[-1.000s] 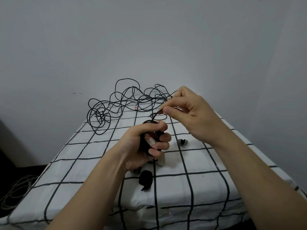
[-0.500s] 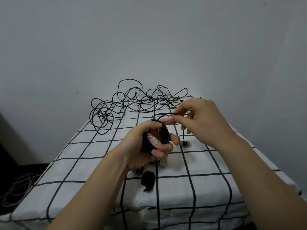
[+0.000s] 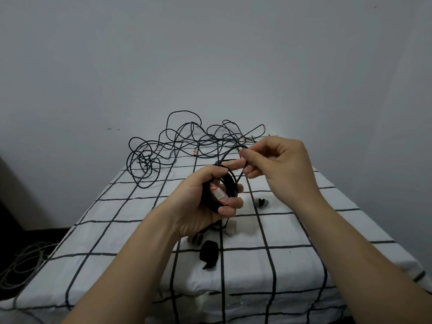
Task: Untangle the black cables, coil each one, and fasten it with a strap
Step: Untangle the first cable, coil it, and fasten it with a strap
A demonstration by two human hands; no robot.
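Left hand [image 3: 198, 202] grips coil [image 3: 230, 183]; right hand [image 3: 280, 167] pinches loose strand [image 3: 228, 152]. Risk: tangle [image 3: 187, 141] snags the pull, springing wound loops free.

A second ago our right hand [image 3: 278, 164] pinched the strand [image 3: 240, 176] well above the coil [image 3: 208, 200]. We have since swung it down to the coil's upper right, close enough that its forefinger nearly meets the thumb of our left hand [image 3: 194, 206] on the coil's top. The strand, which rose from the coil to the fingertips, now bends in a short loop over the coil. The coil itself has turned from a bunch mostly hidden in the fist into an open ring, facing us.
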